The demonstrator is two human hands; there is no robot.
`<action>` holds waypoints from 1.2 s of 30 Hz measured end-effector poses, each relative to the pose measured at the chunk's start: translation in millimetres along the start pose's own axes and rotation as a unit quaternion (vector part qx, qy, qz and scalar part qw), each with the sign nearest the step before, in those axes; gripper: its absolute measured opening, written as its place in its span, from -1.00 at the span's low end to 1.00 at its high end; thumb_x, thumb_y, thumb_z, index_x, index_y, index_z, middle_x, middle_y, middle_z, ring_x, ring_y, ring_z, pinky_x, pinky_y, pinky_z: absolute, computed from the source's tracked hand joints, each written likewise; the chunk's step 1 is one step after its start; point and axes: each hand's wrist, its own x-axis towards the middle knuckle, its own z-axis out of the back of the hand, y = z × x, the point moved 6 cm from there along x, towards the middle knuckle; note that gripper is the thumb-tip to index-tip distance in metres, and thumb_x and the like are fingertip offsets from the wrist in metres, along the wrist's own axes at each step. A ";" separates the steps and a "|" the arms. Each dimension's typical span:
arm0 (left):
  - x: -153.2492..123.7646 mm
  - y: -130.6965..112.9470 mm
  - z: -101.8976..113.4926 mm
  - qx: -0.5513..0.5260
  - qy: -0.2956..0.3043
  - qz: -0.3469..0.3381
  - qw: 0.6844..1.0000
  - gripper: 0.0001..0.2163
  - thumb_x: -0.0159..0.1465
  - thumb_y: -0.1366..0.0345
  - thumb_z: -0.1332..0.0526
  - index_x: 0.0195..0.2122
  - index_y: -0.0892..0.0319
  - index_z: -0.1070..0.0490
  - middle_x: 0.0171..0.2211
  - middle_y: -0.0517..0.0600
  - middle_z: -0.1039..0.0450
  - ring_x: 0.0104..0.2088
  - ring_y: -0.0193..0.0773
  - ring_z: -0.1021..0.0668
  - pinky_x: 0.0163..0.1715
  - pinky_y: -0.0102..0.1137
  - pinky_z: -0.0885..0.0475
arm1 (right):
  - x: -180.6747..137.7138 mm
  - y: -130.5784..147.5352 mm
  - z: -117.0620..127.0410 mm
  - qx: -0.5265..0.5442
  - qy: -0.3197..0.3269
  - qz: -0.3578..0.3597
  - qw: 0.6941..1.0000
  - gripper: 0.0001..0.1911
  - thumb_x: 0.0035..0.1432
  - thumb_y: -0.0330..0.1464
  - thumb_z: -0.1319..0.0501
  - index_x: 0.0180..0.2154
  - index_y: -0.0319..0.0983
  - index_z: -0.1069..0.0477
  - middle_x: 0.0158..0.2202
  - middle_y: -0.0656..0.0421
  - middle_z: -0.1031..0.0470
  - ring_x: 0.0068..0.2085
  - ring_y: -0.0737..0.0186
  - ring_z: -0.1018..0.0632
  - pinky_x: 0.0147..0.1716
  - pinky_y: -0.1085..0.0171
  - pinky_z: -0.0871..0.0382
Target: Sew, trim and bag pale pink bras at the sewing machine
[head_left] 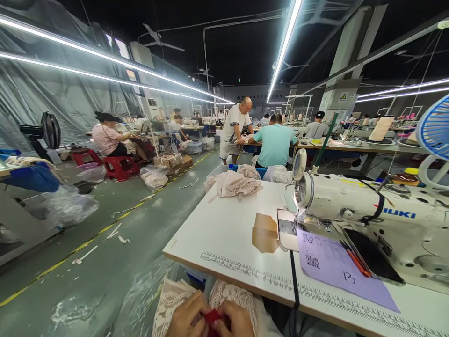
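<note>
At the bottom of the head view, my left hand [186, 316] and my right hand [235, 320] are side by side, fingers closed. Between them they pinch a small red strip of cloth [212, 317]; its lower part is cut off by the frame edge. Cream lace fabric [231, 292] lies beneath and around both hands, just below the table's front edge. Beyond the hands stands a white sewing table [217, 229] with a printed ruler [245, 267]. A white sewing machine [336, 196] occupies its right side.
A purple sheet [329, 262], red-handled snips [358, 262] and a dark phone-like slab [372, 255] lie by the machine. Beige fabric [236, 183] is heaped at the table's far edge. A blue fan [435, 126] stands at right. Several people work further back, one in turquoise [275, 142].
</note>
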 end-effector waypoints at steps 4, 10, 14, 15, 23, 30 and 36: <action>7.1 -6.1 10.3 -0.069 -0.003 0.140 0.988 -0.89 0.09 0.32 -0.17 -0.56 0.10 -0.42 -0.48 0.00 -0.45 -0.38 -0.17 -0.48 -0.30 -0.33 -0.38 | -9.0 10.0 4.5 -0.013 -0.041 0.040 0.998 -0.90 0.03 -0.52 -0.19 -0.47 -0.22 -0.39 -0.46 0.17 -0.46 -0.39 0.25 -0.49 -0.34 0.36 -0.31; 25.5 -6.4 33.4 -0.096 0.016 0.246 0.964 -0.87 -0.01 0.24 -0.21 -0.61 0.15 -0.33 -0.50 -0.04 -0.42 -0.42 -0.23 -0.44 -0.39 -0.38 -0.34 | -41.5 72.2 38.4 -0.053 0.044 0.218 0.973 -0.82 0.20 -0.48 -0.07 -0.44 -0.21 -0.35 -0.22 0.10 -0.41 -0.23 0.23 -0.44 -0.29 0.32 -0.32; 35.2 -14.4 37.7 -0.050 0.032 0.238 0.969 -0.90 0.03 0.30 -0.19 -0.57 0.19 -0.38 -0.52 -0.05 -0.41 -0.47 -0.28 -0.44 -0.43 -0.42 -0.31 | -46.9 82.8 65.1 0.061 0.079 0.168 0.981 -0.75 0.38 -0.37 -0.03 -0.38 -0.21 -0.34 -0.23 0.10 -0.43 -0.15 0.22 -0.43 -0.14 0.25 -0.34; 37.8 -17.6 37.5 -0.008 0.038 0.221 0.975 -0.94 0.02 0.36 -0.19 -0.56 0.20 -0.40 -0.53 -0.05 -0.42 -0.43 -0.27 -0.45 -0.37 -0.41 -0.33 | -47.3 80.0 66.0 0.082 0.090 0.143 0.982 -0.71 0.40 -0.32 -0.03 -0.40 -0.21 -0.33 -0.24 0.09 -0.43 -0.17 0.23 -0.44 -0.15 0.25 -0.34; 37.6 -13.8 24.9 0.061 0.058 0.221 0.971 -0.92 0.05 0.46 -0.22 -0.55 0.19 -0.42 -0.54 -0.07 -0.44 -0.38 -0.25 -0.47 -0.10 -0.29 -0.31 | -58.2 51.4 42.4 0.195 0.121 -0.060 0.971 -0.45 0.37 0.06 0.05 -0.48 -0.19 -0.26 -0.46 0.18 -0.41 -0.43 0.29 -0.35 -0.36 0.28 -0.25; 38.9 -11.2 40.6 0.088 -0.005 0.233 0.968 -0.88 0.07 0.36 -0.25 -0.57 0.19 -0.36 -0.57 -0.11 -0.36 -0.46 -0.30 -0.40 -0.24 -0.34 -0.28 | -73.0 54.2 16.6 0.350 0.150 -0.177 0.908 -0.46 0.21 0.16 -0.14 -0.45 -0.17 -0.20 -0.55 0.31 -0.23 -0.50 0.35 -0.35 -0.43 0.31 -0.27; 35.3 6.5 66.1 0.039 -0.079 0.311 0.946 -0.78 0.09 0.24 -0.27 -0.58 0.17 -0.26 -0.64 -0.15 -0.28 -0.56 -0.35 -0.30 -0.44 -0.41 -0.17 | -110.6 46.6 18.0 0.434 0.190 -0.285 0.833 -0.52 0.14 0.03 -0.31 -0.44 -0.20 -0.22 -0.63 0.38 -0.19 -0.58 0.41 -0.34 -0.49 0.35 -0.27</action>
